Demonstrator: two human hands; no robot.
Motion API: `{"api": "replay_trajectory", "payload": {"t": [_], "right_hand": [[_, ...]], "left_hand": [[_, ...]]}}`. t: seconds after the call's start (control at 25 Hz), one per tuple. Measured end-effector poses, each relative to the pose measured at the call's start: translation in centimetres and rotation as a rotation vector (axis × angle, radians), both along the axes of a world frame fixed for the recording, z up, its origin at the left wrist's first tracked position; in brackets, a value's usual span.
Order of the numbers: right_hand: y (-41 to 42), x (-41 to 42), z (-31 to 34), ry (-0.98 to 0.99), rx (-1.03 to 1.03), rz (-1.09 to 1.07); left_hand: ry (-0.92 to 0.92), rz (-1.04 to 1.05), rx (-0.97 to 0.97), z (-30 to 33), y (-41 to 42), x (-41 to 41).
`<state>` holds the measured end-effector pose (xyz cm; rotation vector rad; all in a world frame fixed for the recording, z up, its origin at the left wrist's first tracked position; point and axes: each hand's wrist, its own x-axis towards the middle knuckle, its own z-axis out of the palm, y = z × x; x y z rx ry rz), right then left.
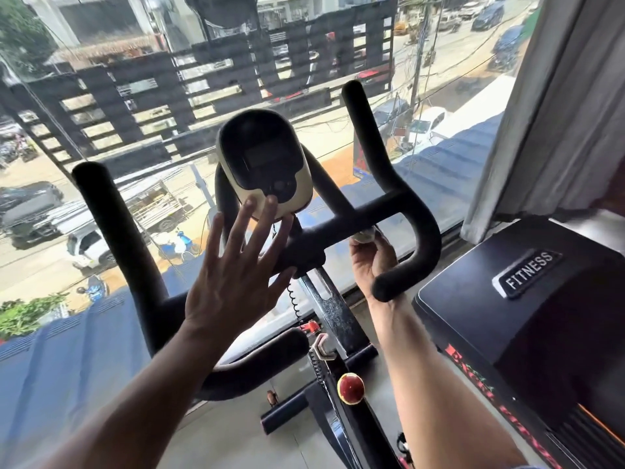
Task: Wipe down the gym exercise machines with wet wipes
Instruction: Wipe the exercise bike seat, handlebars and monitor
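- Right hand (370, 257): fingers curled and pinched on a small white wet wipe (364, 235), pressed to the underside of the handlebar crossbar (365, 214) of the exercise bike.
- Left hand (236, 265): fingers spread flat, palm forward, empty — fingertips reach the lower edge of the console (265, 164); whether they touch it cannot be told.
- Key relation: the crossbar's long axis runs sideways from the right hand, toward the left hand on one side and into the curved right grip (419, 238) on the other. The right hand is the nearer one to the unwiped grip, so the next stroke would likely follow the bar outward along that axis.
- The left upright grip (111, 225) stands well apart, beyond the left hand.
- Hidden or unclear: most of the wipe is covered by the fingers; its dampness and size cannot be judged. The right wrist passes behind the grip's end. A neighbouring machine marked FITNESS (527, 275) lies beside the right forearm — partly cut off.
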<state>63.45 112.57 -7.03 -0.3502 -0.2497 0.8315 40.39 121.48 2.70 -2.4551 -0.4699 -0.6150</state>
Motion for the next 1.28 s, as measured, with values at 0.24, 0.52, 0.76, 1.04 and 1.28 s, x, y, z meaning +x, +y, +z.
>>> {"api": "replay_trajectory", "payload": {"t": [0.24,0.52,0.76,1.04,1.28], "right_hand": [[0.6,-3.3,0.7,-0.243,-0.259,0.154],[-4.0,0.7,-0.9,-0.11,-0.36,-0.078],[-10.0,8.0,1.1,-0.257,-0.64,-0.678],[-5.6,7.2,12.2,-1.801,-0.873,-0.829],[-1.2,6.5,15.1,-2.089,-1.362,-0.224]], "left_hand": [[-0.011,0.017,0.019,-0.4,0.0,0.1],[0.009,0.029,0.021,-0.2,-0.1,-0.1],[0.012,0.033,0.03,-0.3,0.0,-0.1],[-0.008,0.026,0.042,-0.1,-0.3,-0.2],[-0.01,0.022,0.032,-0.1,-0.1,-0.1]]}}
